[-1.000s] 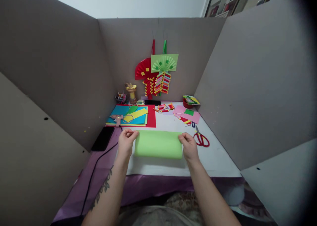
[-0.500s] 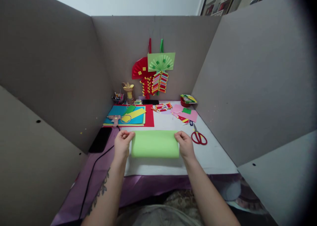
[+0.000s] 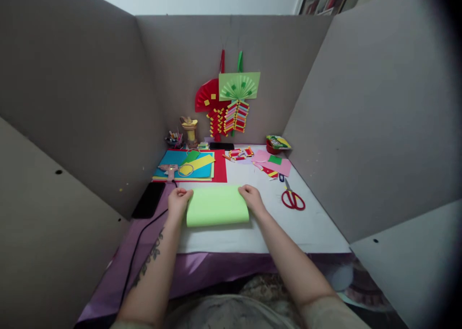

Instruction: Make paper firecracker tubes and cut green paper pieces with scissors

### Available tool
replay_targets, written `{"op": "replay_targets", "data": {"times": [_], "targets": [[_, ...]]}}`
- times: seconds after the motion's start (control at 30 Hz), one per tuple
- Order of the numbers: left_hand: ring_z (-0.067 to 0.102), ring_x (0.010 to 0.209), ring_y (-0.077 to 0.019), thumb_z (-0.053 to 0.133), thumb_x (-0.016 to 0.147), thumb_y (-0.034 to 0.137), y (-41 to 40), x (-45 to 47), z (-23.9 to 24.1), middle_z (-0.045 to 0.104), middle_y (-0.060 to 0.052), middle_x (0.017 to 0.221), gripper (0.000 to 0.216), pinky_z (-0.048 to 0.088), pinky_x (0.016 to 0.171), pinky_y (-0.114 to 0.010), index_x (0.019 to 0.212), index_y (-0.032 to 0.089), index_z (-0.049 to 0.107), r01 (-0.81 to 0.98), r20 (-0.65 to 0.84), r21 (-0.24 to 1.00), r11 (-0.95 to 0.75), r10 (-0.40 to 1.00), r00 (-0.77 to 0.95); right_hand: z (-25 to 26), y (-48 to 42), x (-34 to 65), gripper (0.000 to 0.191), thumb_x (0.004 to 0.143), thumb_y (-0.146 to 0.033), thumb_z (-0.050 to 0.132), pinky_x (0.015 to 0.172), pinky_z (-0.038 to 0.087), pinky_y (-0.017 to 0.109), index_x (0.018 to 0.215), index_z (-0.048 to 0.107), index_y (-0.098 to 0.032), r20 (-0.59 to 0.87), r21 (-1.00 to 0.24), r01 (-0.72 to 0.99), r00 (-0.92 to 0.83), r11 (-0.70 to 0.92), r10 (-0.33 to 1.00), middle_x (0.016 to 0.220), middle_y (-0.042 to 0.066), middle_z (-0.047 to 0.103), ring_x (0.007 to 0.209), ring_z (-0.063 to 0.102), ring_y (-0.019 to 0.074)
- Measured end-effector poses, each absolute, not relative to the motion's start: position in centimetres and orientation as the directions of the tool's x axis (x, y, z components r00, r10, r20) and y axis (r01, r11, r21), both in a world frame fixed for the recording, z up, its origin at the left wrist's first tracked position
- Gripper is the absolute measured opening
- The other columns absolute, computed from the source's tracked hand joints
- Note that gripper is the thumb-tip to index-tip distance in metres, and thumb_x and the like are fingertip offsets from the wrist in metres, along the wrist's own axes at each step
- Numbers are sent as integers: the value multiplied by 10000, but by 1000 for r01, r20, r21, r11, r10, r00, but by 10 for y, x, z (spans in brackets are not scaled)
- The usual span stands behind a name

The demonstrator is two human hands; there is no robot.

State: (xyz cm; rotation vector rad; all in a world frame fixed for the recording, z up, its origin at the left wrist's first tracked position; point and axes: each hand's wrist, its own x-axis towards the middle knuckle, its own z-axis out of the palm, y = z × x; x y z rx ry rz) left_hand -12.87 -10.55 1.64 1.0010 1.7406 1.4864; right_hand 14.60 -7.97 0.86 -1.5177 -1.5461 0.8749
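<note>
A light green sheet of paper (image 3: 217, 206), folded over, lies on the white table top (image 3: 306, 230) in front of me. My left hand (image 3: 178, 201) pinches its far left corner with closed fingers. My right hand (image 3: 251, 197) grips the far right corner, fingers curled on the paper's edge. Both forearms reach in from below; the left one bears a tattoo.
Red-handled scissors (image 3: 293, 199) lie to the right of the paper. A stack of coloured sheets (image 3: 191, 167) and paper scraps (image 3: 271, 165) sit further back. Paper fan decorations (image 3: 227, 103) hang on the back cardboard wall. A black phone (image 3: 148, 200) with a cable lies at the left.
Both hands and the green paper have shifted a little to the left and away from me. The right hand moved inward, so the paper looks narrower.
</note>
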Motion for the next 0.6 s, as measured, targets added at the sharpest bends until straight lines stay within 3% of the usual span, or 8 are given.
{"op": "replay_targets", "data": {"times": [0.2, 0.6], "targets": [[556, 564, -156, 668, 564, 359, -81, -149, -12, 576, 9, 595, 244, 397, 553, -250, 648, 182, 524, 528, 37, 801, 284, 855, -517, -12, -40, 130, 265, 754, -379, 479, 564, 328, 221, 651, 604, -170, -73, -712, 701, -20, -38, 997, 636, 8, 602, 619, 515, 137], [580, 662, -180, 560, 710, 278, -74, -146, -6, 612, -19, 675, 92, 400, 636, -273, 741, 191, 560, 822, 144, 528, 213, 931, -334, 5, -16, 118, 288, 783, -402, 497, 699, 430, 297, 897, 673, -205, -274, -361, 929, -19, -85, 962, 992, 101, 677, 911, 617, 241]]}}
